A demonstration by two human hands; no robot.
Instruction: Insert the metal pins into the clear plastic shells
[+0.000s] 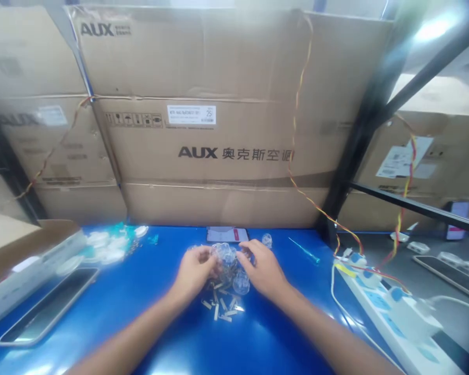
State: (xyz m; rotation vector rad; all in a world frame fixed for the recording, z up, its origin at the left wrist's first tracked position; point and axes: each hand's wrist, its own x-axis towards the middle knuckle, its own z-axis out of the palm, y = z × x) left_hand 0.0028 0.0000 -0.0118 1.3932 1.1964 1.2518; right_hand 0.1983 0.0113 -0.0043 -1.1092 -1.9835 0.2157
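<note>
My left hand (195, 271) and my right hand (262, 268) curve in from both sides over a clump of small clear plastic parts (229, 263) on the blue table top (148, 333). Fingers of each hand press into the clump and seem to hold it between them. Several small pale strips (221, 307) lie scattered just below the clump, near my wrists. A single clear plastic part (266, 240) sits apart, beyond my right hand.
White clear-packed items (105, 247) lie at the far left by an open cardboard box (19, 245) and a dark tablet (49, 307). A thin blue rod (304, 250) lies at the right. A white power strip (391, 312) with wires runs along the right edge. Large AUX cartons (203, 120) stand behind.
</note>
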